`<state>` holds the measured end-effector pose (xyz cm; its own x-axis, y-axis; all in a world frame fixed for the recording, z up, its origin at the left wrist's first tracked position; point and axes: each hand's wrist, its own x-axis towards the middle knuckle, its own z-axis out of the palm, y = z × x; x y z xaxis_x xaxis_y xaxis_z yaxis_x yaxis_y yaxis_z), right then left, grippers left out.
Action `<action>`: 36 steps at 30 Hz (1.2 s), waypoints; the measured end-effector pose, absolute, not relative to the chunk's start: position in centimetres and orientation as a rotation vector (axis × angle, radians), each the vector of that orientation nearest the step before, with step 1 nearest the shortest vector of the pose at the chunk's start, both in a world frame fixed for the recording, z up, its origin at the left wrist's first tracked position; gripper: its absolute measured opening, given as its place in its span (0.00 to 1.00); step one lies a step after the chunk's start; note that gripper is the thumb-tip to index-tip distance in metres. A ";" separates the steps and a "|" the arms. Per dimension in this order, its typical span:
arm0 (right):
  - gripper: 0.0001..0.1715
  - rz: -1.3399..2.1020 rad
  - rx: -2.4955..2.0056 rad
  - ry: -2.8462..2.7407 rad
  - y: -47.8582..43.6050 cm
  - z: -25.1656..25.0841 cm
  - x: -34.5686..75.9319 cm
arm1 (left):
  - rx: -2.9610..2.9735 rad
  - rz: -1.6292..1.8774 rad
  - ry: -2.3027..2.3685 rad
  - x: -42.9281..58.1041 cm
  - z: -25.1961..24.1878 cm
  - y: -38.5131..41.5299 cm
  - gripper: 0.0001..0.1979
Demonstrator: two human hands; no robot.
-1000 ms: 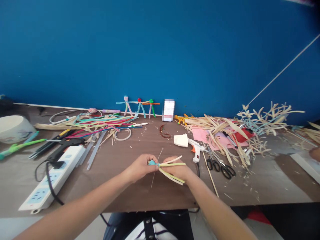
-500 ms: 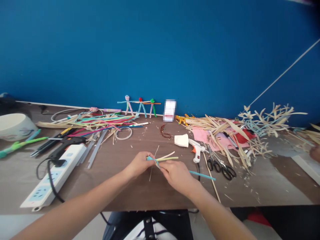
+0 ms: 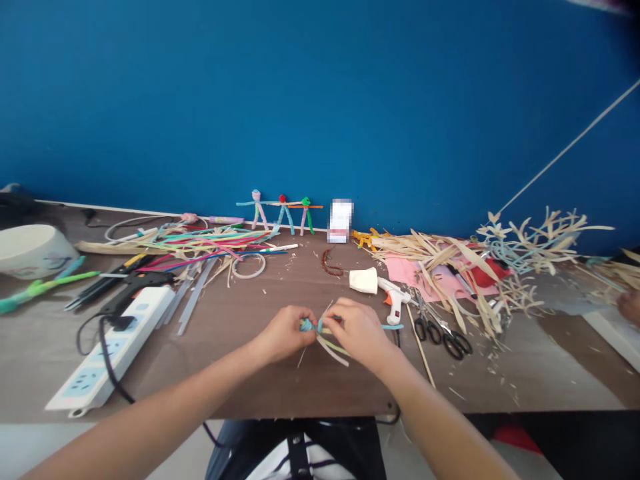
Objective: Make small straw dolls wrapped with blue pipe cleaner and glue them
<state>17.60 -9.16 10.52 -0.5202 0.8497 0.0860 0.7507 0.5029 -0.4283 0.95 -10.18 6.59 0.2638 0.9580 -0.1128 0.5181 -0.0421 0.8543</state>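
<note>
In the middle of the table, my left hand (image 3: 290, 331) pinches the blue wound end of a small pipe cleaner figure (image 3: 307, 325). Pale and yellow-green pipe cleaner legs (image 3: 334, 351) hang from it toward the front, and thin stick-like ends poke out on both sides. My right hand (image 3: 353, 328) is closed on a blue pipe cleaner (image 3: 393, 327) beside the bundle; its free end sticks out past the hand to the right. The fingers of both hands almost meet and hide part of the join.
A white power strip (image 3: 113, 350) and a black glue gun (image 3: 133, 288) lie left. Loose pipe cleaners (image 3: 215, 243) and three figures (image 3: 283, 212) are behind. To the right are a white glue gun (image 3: 396, 300), scissors (image 3: 453, 341) and dried strips (image 3: 440, 257). Another person's hand (image 3: 629, 307) shows far right.
My right hand has risen and turned at the bundle. The blue pipe cleaner's free end is shorter, and the pale and yellow-green pieces now point down toward the front.
</note>
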 end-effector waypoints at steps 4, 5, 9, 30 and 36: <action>0.10 0.864 -1.376 -2.362 -7.6 9.7 18.8 | 1.574 0.618 1.214 1.1 7.4 -10.6 0.07; 0.11 1.024 -1.349 -2.356 -7.2 9.5 19.0 | 1.563 0.596 1.163 1.1 7.7 -10.8 0.07; 0.14 1.693 -1.128 -2.274 -5.9 8.7 19.7 | 1.521 0.554 1.001 1.1 8.5 -11.2 0.07; 0.13 0.488 -1.264 -2.654 -11.0 8.0 18.5 | 1.101 0.857 1.201 0.9 6.0 -9.2 0.03; 0.21 0.586 -1.306 -2.532 -11.2 7.4 19.0 | 1.019 0.868 1.091 0.6 4.5 -8.7 0.03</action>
